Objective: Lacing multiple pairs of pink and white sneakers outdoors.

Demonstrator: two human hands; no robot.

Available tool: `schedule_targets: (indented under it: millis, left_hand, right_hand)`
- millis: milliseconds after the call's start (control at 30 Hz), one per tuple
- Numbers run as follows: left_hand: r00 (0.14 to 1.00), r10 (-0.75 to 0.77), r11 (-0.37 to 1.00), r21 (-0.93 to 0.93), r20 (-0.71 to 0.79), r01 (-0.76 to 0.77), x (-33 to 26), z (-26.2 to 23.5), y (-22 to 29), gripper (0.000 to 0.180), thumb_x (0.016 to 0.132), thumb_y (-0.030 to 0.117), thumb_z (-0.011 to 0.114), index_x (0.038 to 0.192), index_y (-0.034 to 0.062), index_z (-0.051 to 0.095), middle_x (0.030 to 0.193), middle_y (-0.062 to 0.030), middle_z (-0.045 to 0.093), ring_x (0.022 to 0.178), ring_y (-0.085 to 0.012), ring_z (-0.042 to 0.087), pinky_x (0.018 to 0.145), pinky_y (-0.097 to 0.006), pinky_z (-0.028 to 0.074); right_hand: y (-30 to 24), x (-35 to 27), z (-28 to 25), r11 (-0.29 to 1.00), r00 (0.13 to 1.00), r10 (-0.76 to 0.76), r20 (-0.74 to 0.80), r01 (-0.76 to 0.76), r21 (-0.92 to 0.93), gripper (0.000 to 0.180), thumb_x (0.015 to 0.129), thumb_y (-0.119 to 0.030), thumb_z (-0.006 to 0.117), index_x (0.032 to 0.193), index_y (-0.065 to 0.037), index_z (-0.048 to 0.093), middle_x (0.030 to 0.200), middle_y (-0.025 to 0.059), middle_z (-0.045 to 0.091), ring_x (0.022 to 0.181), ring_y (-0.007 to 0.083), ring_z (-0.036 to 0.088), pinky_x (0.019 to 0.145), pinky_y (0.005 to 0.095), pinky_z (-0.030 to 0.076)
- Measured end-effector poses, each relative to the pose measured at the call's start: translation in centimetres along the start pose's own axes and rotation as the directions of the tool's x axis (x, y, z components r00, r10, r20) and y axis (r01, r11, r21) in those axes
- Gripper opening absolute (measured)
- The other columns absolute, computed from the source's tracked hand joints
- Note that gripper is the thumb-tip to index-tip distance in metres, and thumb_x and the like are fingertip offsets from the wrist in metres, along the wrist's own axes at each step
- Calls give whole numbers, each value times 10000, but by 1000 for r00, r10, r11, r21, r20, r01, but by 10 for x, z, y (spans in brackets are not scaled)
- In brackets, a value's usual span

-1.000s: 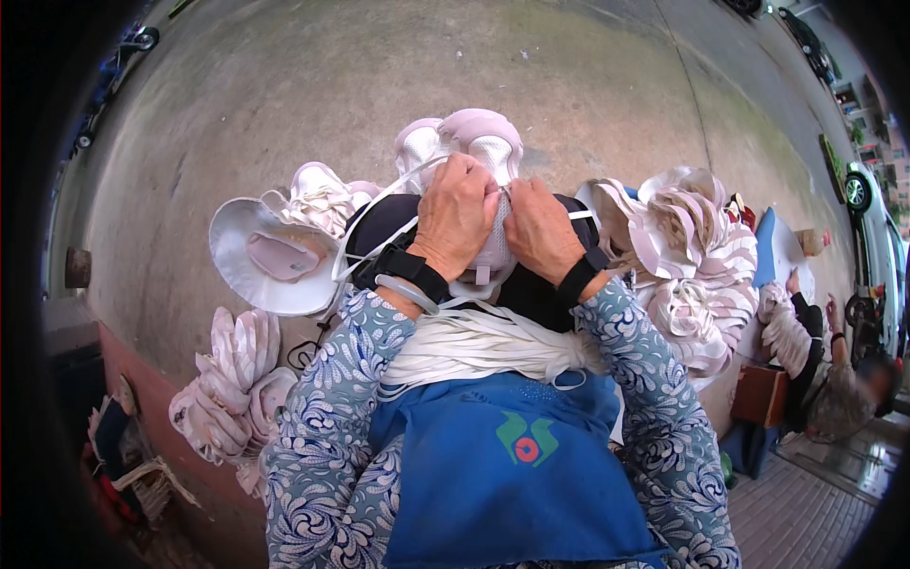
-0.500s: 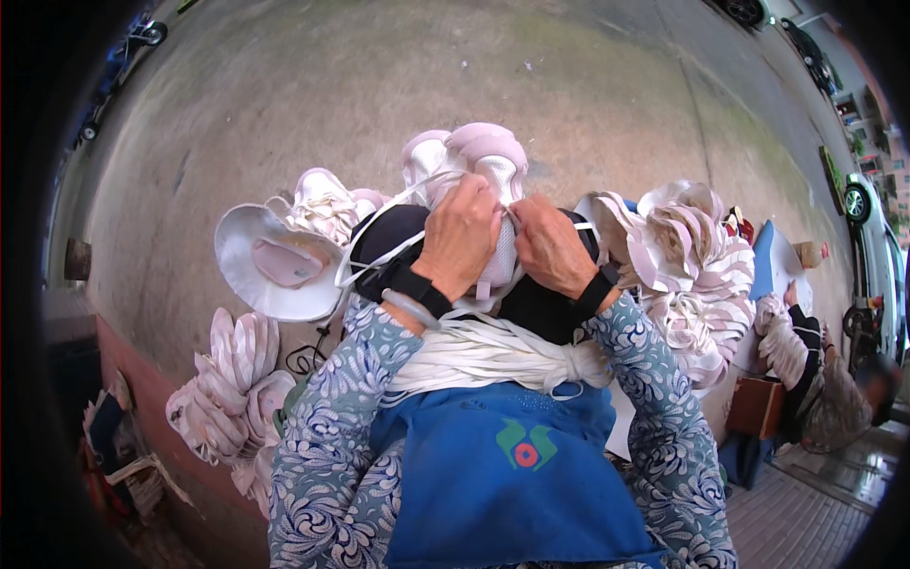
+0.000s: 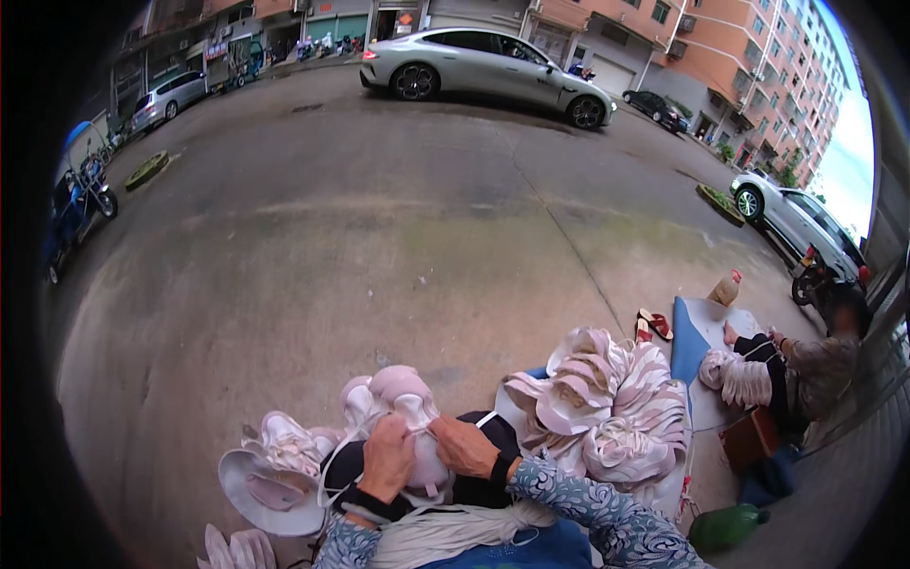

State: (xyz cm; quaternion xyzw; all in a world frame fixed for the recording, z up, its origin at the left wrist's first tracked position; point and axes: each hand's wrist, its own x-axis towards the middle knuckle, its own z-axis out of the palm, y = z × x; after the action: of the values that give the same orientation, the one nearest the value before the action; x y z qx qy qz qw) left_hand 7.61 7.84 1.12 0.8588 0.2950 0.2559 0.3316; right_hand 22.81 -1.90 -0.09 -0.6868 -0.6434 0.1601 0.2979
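Pink rims the shoe upper — white within.

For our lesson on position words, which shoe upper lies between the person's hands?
The pink upper with its tongue showing between the left hand and right hand. Its neighbour shows beyond the left hand; the others lie heaped to either side.

Matt cloth shoe upper

Tbh we can't read any lettering here; the orange sign-like patch on the far building is too tiny.
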Motion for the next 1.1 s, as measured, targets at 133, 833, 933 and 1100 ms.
schedule_targets:
  millis: [133,833,933,1100]
  left_hand:
    - [998,48,983,-176,-35,-53,-7,-11,-10,173,816,100,613,953,-2,587,936,-198,616,890,-390,606,776,-436,490]
    - [985,145,988,72,-90,-138,-9,2,-27,337,766,62,623,1092,10,556,1051,-210,584,1006,-394,572,841,-436,480]
    - [982,161,979,142,-100,-146,-8,4,-24,299,774,30,602,1071,21,571,1033,-192,592,981,-386,577,832,-442,484]
    - [984,135,982,151,-112,-118,-10,-3,-26,211,818,65,588,1024,21,567,986,-180,590,949,-373,586,810,-436,496]
  right_hand:
    - [-15,-2,-7,985,992,-54,-112,34,-171,258,801,-64,568,1048,2,538,948,214,553,883,409,576,746,457,479]
    - [-65,12,-12,977,987,136,85,-148,156,230,936,-247,521,968,-31,594,843,217,641,791,401,633,672,460,491]
    - [-50,24,4,996,1000,4,23,-6,85,199,886,-199,554,962,-25,615,875,219,637,813,402,630,706,470,499]
    - [-40,25,21,992,995,94,-42,-97,-82,189,889,-197,554,978,-37,599,903,205,653,809,402,646,687,495,510]
